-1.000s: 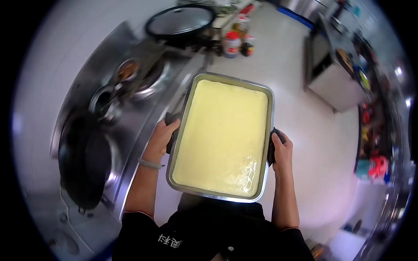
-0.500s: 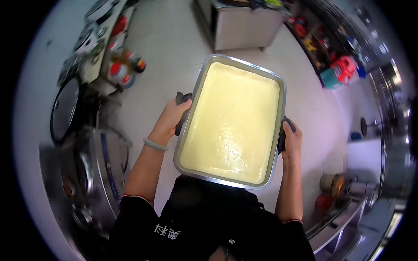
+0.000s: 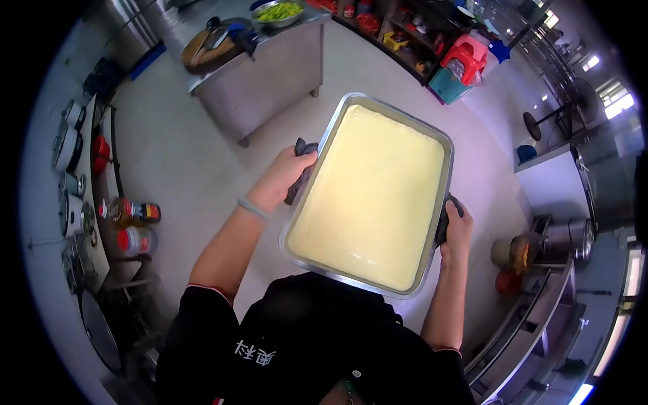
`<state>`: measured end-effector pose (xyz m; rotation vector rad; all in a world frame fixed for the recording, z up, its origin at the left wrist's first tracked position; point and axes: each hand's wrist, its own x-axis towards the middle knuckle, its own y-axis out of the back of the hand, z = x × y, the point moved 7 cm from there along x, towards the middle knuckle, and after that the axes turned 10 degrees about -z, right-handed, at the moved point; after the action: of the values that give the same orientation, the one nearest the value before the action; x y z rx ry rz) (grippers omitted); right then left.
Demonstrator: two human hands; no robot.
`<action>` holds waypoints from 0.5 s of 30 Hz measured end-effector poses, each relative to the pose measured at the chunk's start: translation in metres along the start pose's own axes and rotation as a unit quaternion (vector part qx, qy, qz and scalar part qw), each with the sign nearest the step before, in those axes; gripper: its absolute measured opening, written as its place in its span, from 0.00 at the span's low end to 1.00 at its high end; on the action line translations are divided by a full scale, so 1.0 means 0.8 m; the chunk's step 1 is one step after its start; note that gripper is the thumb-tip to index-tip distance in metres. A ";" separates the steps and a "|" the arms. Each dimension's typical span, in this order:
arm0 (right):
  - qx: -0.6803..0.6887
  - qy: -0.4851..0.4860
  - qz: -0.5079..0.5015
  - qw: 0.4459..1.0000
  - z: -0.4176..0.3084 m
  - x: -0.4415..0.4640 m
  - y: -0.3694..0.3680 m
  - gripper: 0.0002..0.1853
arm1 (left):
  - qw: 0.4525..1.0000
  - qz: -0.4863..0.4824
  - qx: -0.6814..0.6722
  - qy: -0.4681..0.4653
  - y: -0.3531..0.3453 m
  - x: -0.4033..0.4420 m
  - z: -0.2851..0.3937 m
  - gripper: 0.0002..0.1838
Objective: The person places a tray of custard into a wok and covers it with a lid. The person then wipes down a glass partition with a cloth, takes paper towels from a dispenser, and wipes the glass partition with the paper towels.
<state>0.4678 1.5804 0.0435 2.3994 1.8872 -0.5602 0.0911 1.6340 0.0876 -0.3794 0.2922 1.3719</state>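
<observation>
A rectangular metal tray [image 3: 442,223] with a smooth pale yellow layer [image 3: 370,199] inside is held in front of my body, slightly turned. My left hand [image 3: 278,177] is closed on its left side, with a dark cloth [image 3: 297,187] between the fingers and the metal. On the right side, my right hand [image 3: 457,229] grips the tray through another dark cloth [image 3: 442,219]. Both thumbs lie over the cloths; the other fingers are partly hidden. The yellow surface has a few shiny spots near the lower edge.
A steel table [image 3: 263,91] beyond the tray bears a round board [image 3: 214,48] and a bowl of green pieces [image 3: 278,12]. Bottles and jars [image 3: 138,239] stand at left. Red stools [image 3: 466,57] are at upper right, pots [image 3: 567,239] and a steel rack [image 3: 533,324] at right.
The view has turned right: the stove has gone out of view, and the steel table and right-hand rack now show more. The tray stays in both hands, a little further right in view.
</observation>
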 end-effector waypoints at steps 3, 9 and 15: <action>0.003 -0.004 0.027 1.000 -0.050 0.120 -0.006 0.16 | 1.000 -0.021 -0.019 0.007 -0.010 0.126 0.059 0.12; -0.015 -0.006 0.004 1.000 -0.115 0.325 -0.026 0.16 | 0.999 0.019 -0.005 0.030 -0.003 0.307 0.132 0.12; -0.031 -0.002 0.020 0.999 -0.162 0.526 -0.081 0.17 | 1.000 0.007 -0.011 0.020 0.030 0.521 0.219 0.12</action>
<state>0.5217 2.0220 0.0498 2.3905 1.8216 -0.4971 0.1387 2.0843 0.0700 -0.4244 0.3129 1.3836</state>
